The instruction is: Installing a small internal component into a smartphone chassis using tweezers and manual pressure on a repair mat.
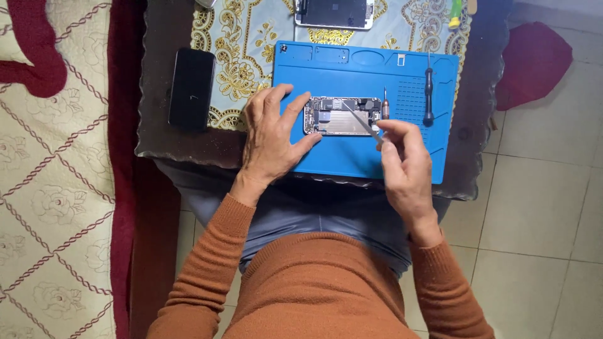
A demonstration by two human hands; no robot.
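An opened phone body (342, 117) with its circuit parts exposed lies on a blue work mat (352, 157). My left hand (271, 135) rests on the mat and holds the phone's left end between fingers and thumb. Thin metal tweezers (361, 122) are pinched in my right hand (405, 166), their tips reaching into the middle of the phone. A small brown-handled screwdriver (385, 108) lies just right of the phone.
A black screwdriver (429, 94) lies on the mat's right side. A black phone (191, 88) rests on the dark table's left part, and a detached screen (334, 12) lies on the patterned cloth (242, 56) beyond the mat. A quilted sofa (56, 188) stands left; tiled floor right.
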